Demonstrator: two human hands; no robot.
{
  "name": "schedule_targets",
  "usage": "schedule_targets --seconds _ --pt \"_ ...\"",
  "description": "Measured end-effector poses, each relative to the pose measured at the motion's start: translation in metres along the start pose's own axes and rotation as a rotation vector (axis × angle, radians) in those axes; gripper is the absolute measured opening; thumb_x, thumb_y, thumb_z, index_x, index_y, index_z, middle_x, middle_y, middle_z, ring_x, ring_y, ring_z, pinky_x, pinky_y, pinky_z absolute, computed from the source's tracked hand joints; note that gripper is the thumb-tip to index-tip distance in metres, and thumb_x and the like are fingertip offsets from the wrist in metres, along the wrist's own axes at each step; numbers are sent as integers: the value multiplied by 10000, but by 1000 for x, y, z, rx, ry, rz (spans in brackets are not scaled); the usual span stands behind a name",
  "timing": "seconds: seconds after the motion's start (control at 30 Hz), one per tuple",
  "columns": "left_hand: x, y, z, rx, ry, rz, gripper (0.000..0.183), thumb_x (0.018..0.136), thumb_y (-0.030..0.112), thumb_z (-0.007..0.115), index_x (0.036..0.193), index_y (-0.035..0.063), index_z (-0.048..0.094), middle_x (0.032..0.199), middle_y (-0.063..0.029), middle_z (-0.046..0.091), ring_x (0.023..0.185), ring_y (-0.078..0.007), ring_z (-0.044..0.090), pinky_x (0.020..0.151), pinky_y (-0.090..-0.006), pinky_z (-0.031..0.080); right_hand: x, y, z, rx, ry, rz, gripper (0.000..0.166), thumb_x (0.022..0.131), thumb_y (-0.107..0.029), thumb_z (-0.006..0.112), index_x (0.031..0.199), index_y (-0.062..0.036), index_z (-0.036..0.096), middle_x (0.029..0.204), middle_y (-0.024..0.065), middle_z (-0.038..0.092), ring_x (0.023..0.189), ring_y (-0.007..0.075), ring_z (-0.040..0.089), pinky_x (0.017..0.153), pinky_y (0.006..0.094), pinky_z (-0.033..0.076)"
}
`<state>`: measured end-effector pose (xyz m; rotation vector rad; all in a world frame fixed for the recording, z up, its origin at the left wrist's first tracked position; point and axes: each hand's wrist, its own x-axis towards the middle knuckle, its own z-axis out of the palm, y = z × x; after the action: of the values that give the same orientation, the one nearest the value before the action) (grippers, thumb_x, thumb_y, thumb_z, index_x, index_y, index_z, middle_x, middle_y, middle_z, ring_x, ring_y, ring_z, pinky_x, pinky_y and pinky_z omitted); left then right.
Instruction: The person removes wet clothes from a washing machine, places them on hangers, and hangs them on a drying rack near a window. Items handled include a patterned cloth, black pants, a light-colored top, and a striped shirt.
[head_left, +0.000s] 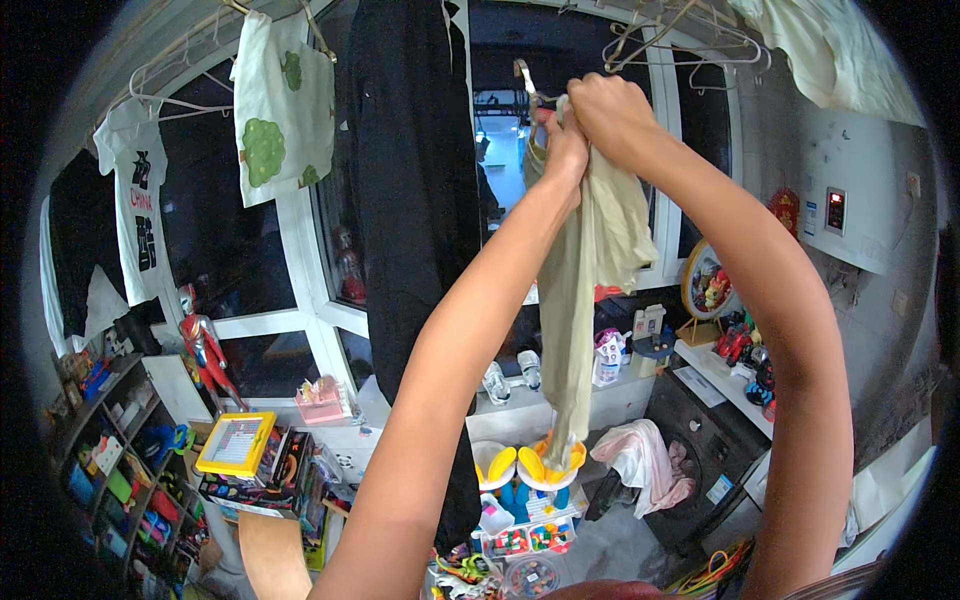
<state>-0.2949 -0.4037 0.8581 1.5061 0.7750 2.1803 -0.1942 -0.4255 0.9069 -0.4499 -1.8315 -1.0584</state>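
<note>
Raised in front of me, my left hand (566, 154) and my right hand (611, 112) are close together at the top of a pale khaki garment (566, 300). Both grip its upper edge. Its long, wrinkled cloth hangs down from them, and its kind is not clear. Just left of my hands rises a metal hanger hook (524, 75), with a small reddish part under it by my left fingers. My hands hide most of the hanger. To the left hangs a long black garment (416, 202).
White hangers (682, 56) hang at upper right. A white cloth with green trees (285, 112) and a white T-shirt (140, 195) hang left. Below are boxes (259, 480), toy brick trays (529, 538) and a black front-loading washing machine (697, 457) with laundry (645, 457) at its door.
</note>
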Motion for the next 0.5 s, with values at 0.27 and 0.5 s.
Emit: schedule_targets --seconds 0.27,0.5 --pt "64 13 -25 -186 -21 73 407 917 485 372 1110 160 524 1013 -46 603 895 -194 600 752 -366 494 54 -14 20 42 139 4 123 728 -103 626 824 -55 686 906 150 667 816 292 668 673 369 550" --pt "102 27 -27 -16 -159 265 575 968 480 275 1394 107 177 1195 -109 501 1016 -202 561 813 -369 484 89 15 43 45 236 45 142 739 -128 634 846 -50 684 877 149 673 816 290 671 677 371 550"
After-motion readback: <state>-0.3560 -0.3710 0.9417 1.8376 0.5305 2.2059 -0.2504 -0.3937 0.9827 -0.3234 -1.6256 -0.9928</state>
